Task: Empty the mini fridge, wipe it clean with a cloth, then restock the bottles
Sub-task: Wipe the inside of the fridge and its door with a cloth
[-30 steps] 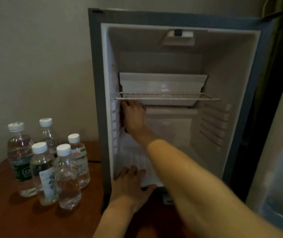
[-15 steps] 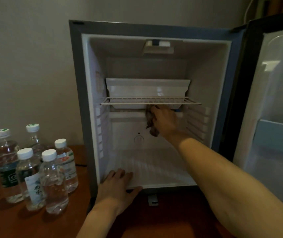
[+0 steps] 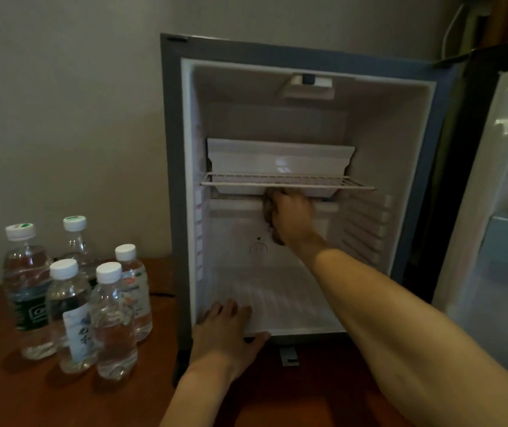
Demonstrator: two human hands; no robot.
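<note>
Brownish cloth (image 3: 269, 215) is bunched up under the right hand (image 3: 292, 215), whose fingers look curled round it, pressing it against the back wall of the mini fridge (image 3: 172, 180) right below the wire shelf (image 3: 286, 181). Can't make out the individual fingertips, they're tucked up under the white tray (image 3: 280, 163) that sits on that shelf. The left hand (image 3: 226, 329) is flat, with fingers spread and relaxed, on the front lip of the fridge floor, thumb out to the side, and looks like it's just bracing.

So where are we at: the emptying part looks done. There's nothing inside the fridge but the shelf and tray, and all five water bottles (image 3: 71, 291) are standing in a tight cluster on the wooden desk (image 3: 9, 396), just left of the fridge, caps on. Wiping is clearly the step in hand, I'd say somewhere in the middle of it. No way to tell from here which walls have already had a pass, since nothing looks obviously wet or streaky in this dim light. The door (image 3: 499, 211) hangs open on the right with its shelf pocket, and I'd guess it wants a wipe too.

Still to do: finish the wipe-down, then put the five bottles back in. Call it roughly halfway.
</note>
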